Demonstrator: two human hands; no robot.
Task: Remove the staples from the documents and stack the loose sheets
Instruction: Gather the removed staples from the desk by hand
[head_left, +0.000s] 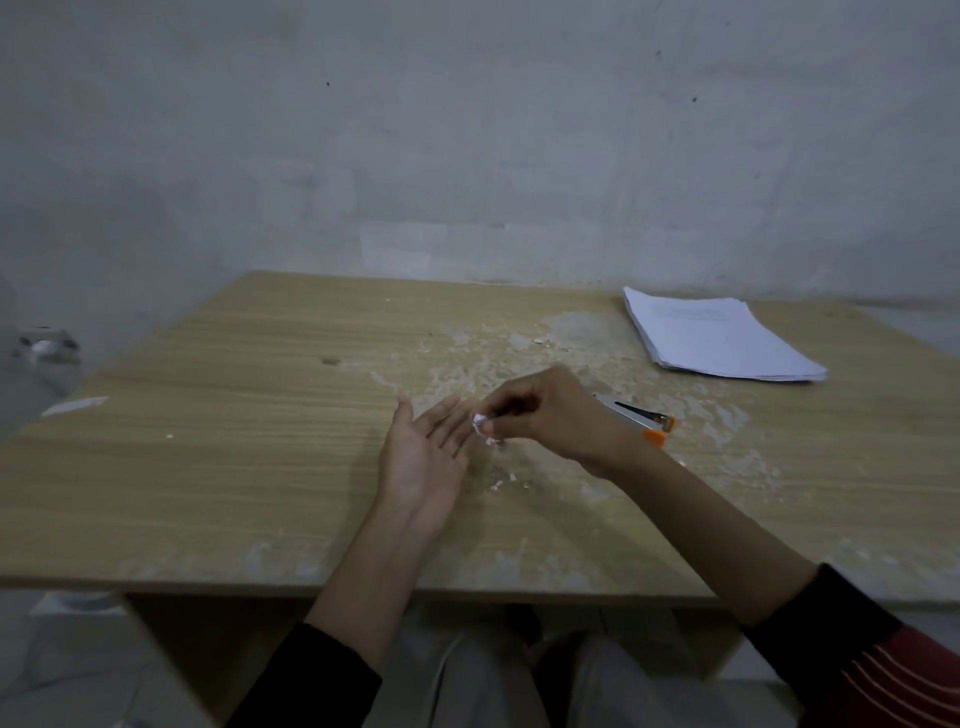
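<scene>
A stack of white sheets (719, 338) lies at the far right of the wooden table (234, 415). My left hand (421, 457) is held palm up over the table's middle, fingers straight. My right hand (545, 415) hovers at the left fingertips and pinches a small white scrap (479, 420). A silver and orange stapler (647, 418) lies on the table just behind the right wrist, partly hidden by it.
Small white scraps (498, 486) lie on the table below my hands. The tabletop's finish is worn and flaked around the middle and right. A white strip (75, 405) sits at the left edge. A grey wall stands close behind the table.
</scene>
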